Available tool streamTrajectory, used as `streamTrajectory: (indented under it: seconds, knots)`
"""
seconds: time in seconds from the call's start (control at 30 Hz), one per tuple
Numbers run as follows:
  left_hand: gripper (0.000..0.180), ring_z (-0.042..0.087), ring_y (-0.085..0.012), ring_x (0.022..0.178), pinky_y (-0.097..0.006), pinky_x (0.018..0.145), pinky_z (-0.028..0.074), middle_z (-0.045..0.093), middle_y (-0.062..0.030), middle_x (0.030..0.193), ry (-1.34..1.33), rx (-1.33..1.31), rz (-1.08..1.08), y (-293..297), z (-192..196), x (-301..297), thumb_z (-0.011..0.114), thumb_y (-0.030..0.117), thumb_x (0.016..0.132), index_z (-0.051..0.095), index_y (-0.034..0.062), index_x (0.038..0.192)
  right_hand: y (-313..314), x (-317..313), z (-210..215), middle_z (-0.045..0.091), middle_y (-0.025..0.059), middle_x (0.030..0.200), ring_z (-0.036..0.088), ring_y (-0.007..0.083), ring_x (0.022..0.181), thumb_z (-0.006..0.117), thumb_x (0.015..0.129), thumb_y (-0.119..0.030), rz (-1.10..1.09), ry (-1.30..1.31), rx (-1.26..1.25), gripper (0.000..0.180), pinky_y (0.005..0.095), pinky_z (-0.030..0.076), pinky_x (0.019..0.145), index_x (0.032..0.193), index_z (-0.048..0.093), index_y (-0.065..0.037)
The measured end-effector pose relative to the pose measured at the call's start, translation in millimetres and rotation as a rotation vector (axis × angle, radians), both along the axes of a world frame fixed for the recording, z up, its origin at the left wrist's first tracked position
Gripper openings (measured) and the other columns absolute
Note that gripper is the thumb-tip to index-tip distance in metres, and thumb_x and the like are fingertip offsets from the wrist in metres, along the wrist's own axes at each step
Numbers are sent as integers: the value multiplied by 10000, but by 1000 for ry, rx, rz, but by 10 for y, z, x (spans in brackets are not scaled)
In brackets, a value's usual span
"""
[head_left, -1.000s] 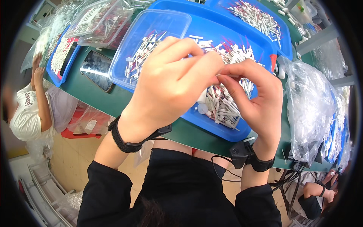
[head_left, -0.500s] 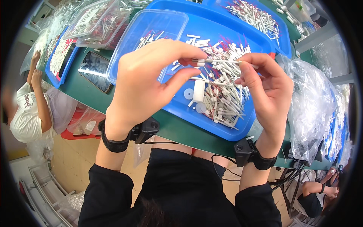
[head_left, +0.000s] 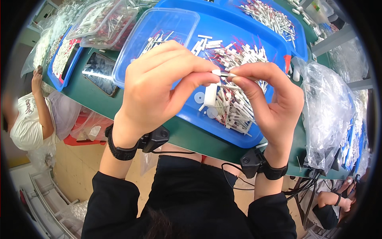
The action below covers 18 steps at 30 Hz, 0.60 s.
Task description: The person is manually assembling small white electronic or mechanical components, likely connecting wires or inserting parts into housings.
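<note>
My left hand point(head_left: 159, 85) and right hand point(head_left: 270, 103) meet above the blue tray point(head_left: 191, 117); between them I hold a small white tube point(head_left: 218, 73) with a thin metal pin at its right end; left thumb and forefinger pinch the tube end, right thumb and forefinger pinch the pin end; both hands are closed on this one part, which is held level, clear of the tray.

The tube is smooth, cylindrical, matte white plastic; directly below it in the tray lies a larger white cylinder point(head_left: 210, 95), with two flat white discs point(head_left: 199, 96) just beside it; to the right lies a loose heap of like parts point(head_left: 238, 107), white sleeves with red wire leads, tangled and overlapping.

The tray is glossy moulded plastic with a raised rim; a clear lidded box point(head_left: 159, 28) rests on its upper left corner, a few parts inside; a second blue tray point(head_left: 274, 20) of parts lies beyond.

The surface point(head_left: 91, 99) is dark green and flat; on it, left of the tray, lies a phone point(head_left: 99, 73), screen up; crinkled clear bags point(head_left: 326, 115) sit at the right edge. Each wrist carries a black band with a small black module point(head_left: 153, 139); a thin cable runs from the right one.

Lower left, another person point(head_left: 30, 115) in a white shirt; the floor is pale tan.
</note>
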<state>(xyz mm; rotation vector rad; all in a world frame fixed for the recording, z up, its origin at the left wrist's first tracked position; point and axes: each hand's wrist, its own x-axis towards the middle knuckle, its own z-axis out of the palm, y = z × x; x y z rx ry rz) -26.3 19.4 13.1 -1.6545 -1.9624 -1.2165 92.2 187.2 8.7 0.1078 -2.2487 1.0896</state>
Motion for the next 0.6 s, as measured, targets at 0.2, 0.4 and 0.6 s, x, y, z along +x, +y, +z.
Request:
streamTrajectory:
  seconds: [0.2,0.4,0.6]
  knots:
    - [81,625,-209,677,-280,601,491,683,-66,736,39,51,47,19,3,58,716,-39,719,693,-9,790,-60,-71,-61,693,21,780,658,154,702,739,747,0,-34,119,-75,126,247,505,616,847,695,-62]
    - [206,637,-222,734,-293,649,507,694,-77,807,172,19,0,-36,14,-3,750,-30,669,696,-4,866,-47,-22,-39,705,59,869,677,141,792,713,792,-5,8,26,56,213,244,502,713,996,660,-30]
    - [228,641,-183,847,-285,766,488,688,-99,921,-198,-158,275,-303,150,-411,680,129,819,680,2,1008,74,-36,-53,711,74,900,669,174,782,714,821,-92,-296,-57,109,279,281,492,738,1084,628,-54]
